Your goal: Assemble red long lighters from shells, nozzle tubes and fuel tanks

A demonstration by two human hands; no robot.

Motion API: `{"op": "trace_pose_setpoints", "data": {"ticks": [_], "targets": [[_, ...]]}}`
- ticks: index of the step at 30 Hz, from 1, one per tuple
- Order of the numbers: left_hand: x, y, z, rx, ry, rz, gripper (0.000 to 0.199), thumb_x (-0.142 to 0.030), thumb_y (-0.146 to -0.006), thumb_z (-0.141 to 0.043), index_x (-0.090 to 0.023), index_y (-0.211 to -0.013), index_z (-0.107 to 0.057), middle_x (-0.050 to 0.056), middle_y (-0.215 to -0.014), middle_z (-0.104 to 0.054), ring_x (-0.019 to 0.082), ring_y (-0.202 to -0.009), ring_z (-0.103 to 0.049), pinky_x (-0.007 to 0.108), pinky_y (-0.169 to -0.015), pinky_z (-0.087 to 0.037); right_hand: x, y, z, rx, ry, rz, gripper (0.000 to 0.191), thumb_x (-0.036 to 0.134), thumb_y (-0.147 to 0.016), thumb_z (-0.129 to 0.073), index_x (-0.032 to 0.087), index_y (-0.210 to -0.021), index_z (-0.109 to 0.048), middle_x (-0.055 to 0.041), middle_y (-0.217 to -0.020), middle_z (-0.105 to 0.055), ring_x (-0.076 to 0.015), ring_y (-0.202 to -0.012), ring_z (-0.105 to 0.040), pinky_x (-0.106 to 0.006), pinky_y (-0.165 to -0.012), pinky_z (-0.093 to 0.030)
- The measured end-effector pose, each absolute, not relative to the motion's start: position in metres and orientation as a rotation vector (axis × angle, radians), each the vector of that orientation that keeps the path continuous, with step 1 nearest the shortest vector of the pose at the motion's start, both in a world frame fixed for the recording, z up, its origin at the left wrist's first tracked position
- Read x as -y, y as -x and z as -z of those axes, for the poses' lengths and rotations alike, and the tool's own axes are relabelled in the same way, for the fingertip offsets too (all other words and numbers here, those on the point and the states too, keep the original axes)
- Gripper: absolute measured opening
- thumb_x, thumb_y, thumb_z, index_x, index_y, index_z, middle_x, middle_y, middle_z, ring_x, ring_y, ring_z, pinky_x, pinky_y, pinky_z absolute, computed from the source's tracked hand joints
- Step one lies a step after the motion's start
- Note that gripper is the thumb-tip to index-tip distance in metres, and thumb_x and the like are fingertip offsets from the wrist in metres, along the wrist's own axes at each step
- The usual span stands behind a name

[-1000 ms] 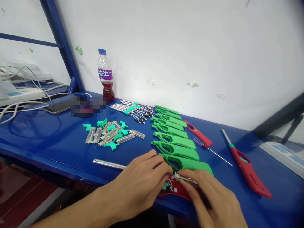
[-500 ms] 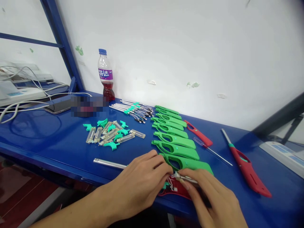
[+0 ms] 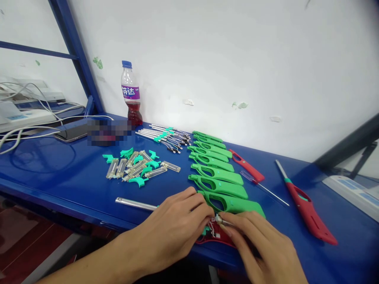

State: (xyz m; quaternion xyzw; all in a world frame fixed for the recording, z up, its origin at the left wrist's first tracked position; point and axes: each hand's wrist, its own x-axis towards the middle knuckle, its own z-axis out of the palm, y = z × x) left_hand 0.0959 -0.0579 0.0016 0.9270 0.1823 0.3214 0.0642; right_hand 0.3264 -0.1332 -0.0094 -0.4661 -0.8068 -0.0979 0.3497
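Observation:
My right hand [image 3: 263, 244] pinches a clear lighter fuel tank [image 3: 222, 221] by its body, its valve end pointing left. Closed finger and thumb of my left hand [image 3: 180, 225] meet at that valve end; what they grip is hidden. Under both hands lies a red lighter shell half [image 3: 223, 235], mostly covered, with white wires and a black igniter piece [image 3: 217, 235] in it. From beneath my left hand a silver lighter tube [image 3: 136, 203] sticks out to the left. Just beyond my fingers sits the nearest green lighter shell half [image 3: 239, 205].
Several green shell halves line up toward the wall. Left of them lie metal tubes with wires [image 3: 162, 136] and a pile of fuel tanks and green triggers [image 3: 137, 167]. A screwdriver [image 3: 272, 193], red shell half [image 3: 248, 165], red lighter [image 3: 310, 213] and bottle [image 3: 132, 94] also stand or lie around.
My right fingers have shifted slightly left along the fuel tank toward its valve end, covering more of it. The left hand stays nearly in place.

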Motion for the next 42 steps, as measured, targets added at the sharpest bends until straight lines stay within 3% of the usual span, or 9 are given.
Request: {"op": "trace_pose_setpoints", "data": {"ticks": [13, 20, 32, 42], "targets": [[0.06, -0.096, 0.001, -0.544, -2.787, -0.993, 0.021, -0.012, -0.112, -0.053, -0.014, -0.101, -0.07, 0.003, -0.094, -0.071, 0.017, -0.082, -0.056, 0.032, -0.078, -0.053, 0.137, -0.33, 0.014, 2.133, 1.195, 0.215, 0.017, 0.026, -0.115, -0.059, 0.028, -0.129, -0.069, 0.0043, -0.106, -0.083, -0.011, -0.086, -0.078, -0.02, -0.082, -0.063], [0.06, -0.096, 0.0, -0.535, -2.785, -1.013, 0.022, -0.012, -0.112, -0.052, -0.013, -0.101, -0.071, 0.004, -0.094, -0.072, 0.017, -0.082, -0.057, 0.031, -0.079, -0.053, 0.135, -0.327, 0.01, 2.118, 1.149, 0.263, 0.017, 0.026, -0.116, -0.058, 0.024, -0.125, -0.071, 0.0027, -0.101, -0.083, -0.0113, -0.08, -0.077, -0.02, -0.076, -0.063], [0.06, -0.095, 0.001, -0.616, -2.758, -0.953, 0.021, -0.018, -0.113, -0.053, -0.015, -0.101, -0.07, 0.003, -0.096, -0.074, 0.019, -0.086, -0.059, 0.033, -0.08, -0.053, 0.138, -0.333, 0.013, 2.078, 1.209, 0.211, 0.018, 0.025, -0.112, -0.063, 0.031, -0.126, -0.071, 0.0037, -0.109, -0.081, -0.0107, -0.098, -0.079, -0.017, -0.091, -0.062], [0.06, -0.095, 0.0, -0.597, -2.763, -0.963, 0.02, -0.015, -0.112, -0.054, -0.015, -0.098, -0.069, 0.003, -0.094, -0.072, 0.018, -0.086, -0.056, 0.034, -0.08, -0.052, 0.139, -0.337, 0.011, 2.137, 1.105, 0.307, 0.026, 0.017, -0.109, -0.066, 0.026, -0.134, -0.07, 0.0015, -0.116, -0.084, -0.0128, -0.102, -0.08, -0.022, -0.1, -0.063]]}}
